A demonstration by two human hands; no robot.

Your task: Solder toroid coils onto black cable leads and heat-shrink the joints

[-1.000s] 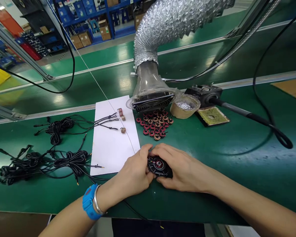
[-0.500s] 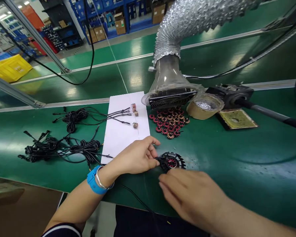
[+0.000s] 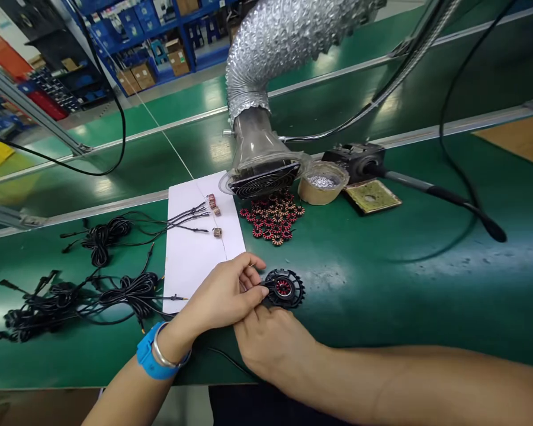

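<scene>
A round black toothed part (image 3: 298,290) with a red-wound coil (image 3: 283,288) at its centre lies on the green bench. My left hand (image 3: 231,293), with a blue band and a silver bangle at the wrist, pinches a black cable (image 3: 270,284) between thumb and forefinger at the part's left edge. Its other fingers are loosely curled. My right hand (image 3: 278,343) is closed just below, touching the left thumb; its fingertips are hidden, and so is anything in them. More black cable (image 3: 226,357) runs along the bench's front edge under my wrists.
Bundled black cables (image 3: 137,293) lie at left, some ends on a white sheet (image 3: 190,260) with small wound pieces (image 3: 217,232). Many red and copper coils (image 3: 275,219) sit under the fume hood (image 3: 262,154). A tape roll (image 3: 322,183), yellow sponge (image 3: 373,196) and soldering iron (image 3: 439,192) stand right.
My right hand has moved left and in against my left thumb, uncovering the round part's lower edge. The view has swung to the right. My left hand keeps its pinch.
</scene>
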